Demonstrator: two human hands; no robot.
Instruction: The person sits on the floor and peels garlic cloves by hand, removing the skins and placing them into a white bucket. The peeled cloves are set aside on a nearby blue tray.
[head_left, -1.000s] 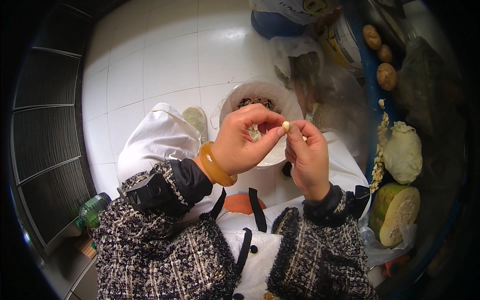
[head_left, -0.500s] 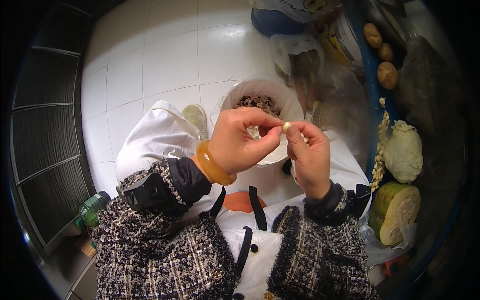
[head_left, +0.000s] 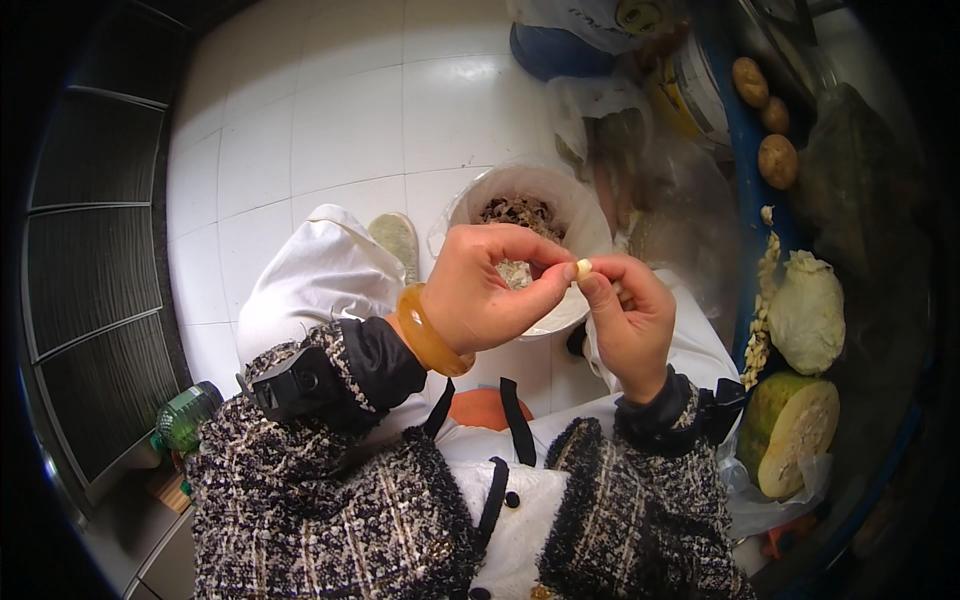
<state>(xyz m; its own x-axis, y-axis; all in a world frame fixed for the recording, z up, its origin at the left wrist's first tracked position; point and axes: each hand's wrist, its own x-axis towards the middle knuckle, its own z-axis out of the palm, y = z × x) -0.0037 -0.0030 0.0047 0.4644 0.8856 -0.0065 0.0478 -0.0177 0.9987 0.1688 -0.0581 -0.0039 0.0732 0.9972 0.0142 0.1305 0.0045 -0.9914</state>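
Between the fingertips of both hands is a small pale garlic clove (head_left: 584,268). My left hand (head_left: 488,290), with an amber bangle at its wrist, pinches it between thumb and forefinger from the left. From the other side, the thumb and forefinger of my right hand (head_left: 634,315) grip it too. The curled fingers of the right hand show a bit of something pale among them, too small to make out. Just below both hands stands a lined waste bin (head_left: 460,212) with dark scraps (head_left: 522,212) inside, partly hidden by my left hand.
On a blue-edged surface at right lie potatoes (head_left: 777,162), a row of garlic cloves (head_left: 762,310), a cabbage (head_left: 808,315) and a cut melon or gourd (head_left: 800,440). Plastic bags (head_left: 690,215) stand beyond the bin. A green bottle (head_left: 187,415) is at left, near dark cabinet fronts (head_left: 95,260).
Both hands have shifted slightly right and down with the clove between them. The left fingertips now cover more of it, and the right hand has turned a little.
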